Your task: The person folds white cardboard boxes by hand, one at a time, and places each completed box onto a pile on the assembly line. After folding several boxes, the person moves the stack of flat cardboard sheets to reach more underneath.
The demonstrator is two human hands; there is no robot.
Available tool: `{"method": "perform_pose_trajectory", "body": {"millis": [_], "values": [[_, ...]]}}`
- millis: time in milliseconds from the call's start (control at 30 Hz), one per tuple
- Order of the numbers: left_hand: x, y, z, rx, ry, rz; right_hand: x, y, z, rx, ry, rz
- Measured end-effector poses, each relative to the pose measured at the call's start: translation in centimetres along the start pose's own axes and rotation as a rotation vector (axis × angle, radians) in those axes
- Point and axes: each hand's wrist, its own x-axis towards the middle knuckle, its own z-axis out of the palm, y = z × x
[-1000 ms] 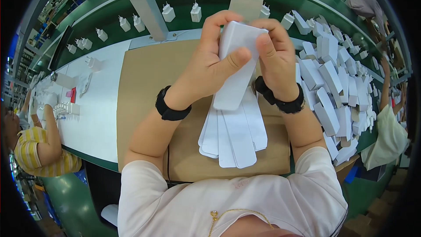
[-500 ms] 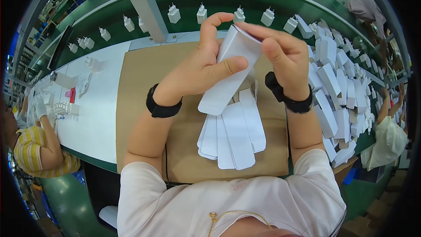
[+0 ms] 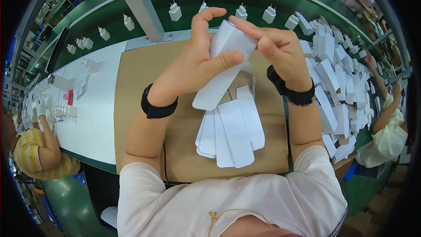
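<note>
A narrow white cardboard box [image 3: 230,55] is held aslant above the brown work mat. My left hand [image 3: 199,63] is closed around its left side, thumb across the front face and index finger raised above the top end. At that upper end, the fingers of my right hand [image 3: 280,50] press the top edge, with the thumb at the right corner. Whether anything is inside the box cannot be seen. Below it, several flat white cartons [image 3: 234,134] lie fanned out on the brown mat [image 3: 184,158].
A heap of white boxes [image 3: 326,77] stands to my right. White plug adapters [image 3: 174,12] line the green shelf [image 3: 193,0] at the back. On the left, a white tabletop [image 3: 94,118] carries small items. Co-workers sit at left [image 3: 37,149] and right [image 3: 383,136].
The box and both my hands have shifted slightly left and up. The dark gap along the box's top edge shows less now. The co-worker at right has raised an arm.
</note>
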Motion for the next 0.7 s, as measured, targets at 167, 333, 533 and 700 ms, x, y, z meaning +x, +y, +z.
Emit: {"method": "perform_pose_trajectory", "body": {"millis": [167, 333, 533, 700], "values": [[-0.1, -0.4, -1.0, 0.074, 0.018, -0.078, 0.3, 0.2, 0.8, -0.035, 0.026, -0.017], [-0.1, -1.0, -1.1, 0.733, -0.046, -0.317, 1.0, 1.2, -3.5, -0.382, 0.596, -0.344], [-0.2, -1.2, 1.2, 0.657, -0.379, -0.326, 0.9, 9.1, -10.5, -1.09, 0.686, -0.083], [-0.1, -2.7, 0.0, 0.534, -0.259, -0.44, 1.1, 4.0, -7.4, -0.981, 0.695, 0.018]]}}
